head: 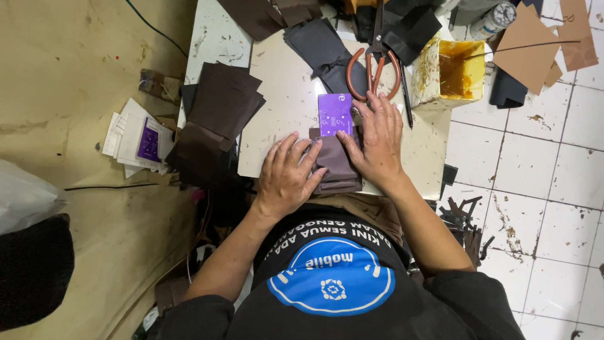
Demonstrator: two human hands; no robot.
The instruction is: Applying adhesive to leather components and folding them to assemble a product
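Note:
A dark brown leather piece (336, 169) lies on a pale work board (283, 94) in front of me. My left hand (286, 176) presses flat on its left side, fingers spread. My right hand (376, 141) lies flat on its right side and touches a purple card (334, 114) that sits across the piece's far edge. Neither hand grips anything; both only press down.
A stack of dark brown leather pieces (217, 119) sits to the left. Orange-handled scissors (376, 66) and black pieces (327, 50) lie behind the card. A yellow glue tub (454, 72) stands at the right. Papers (135, 138) lie on the floor; cardboard templates (535, 44) lie on white tiles.

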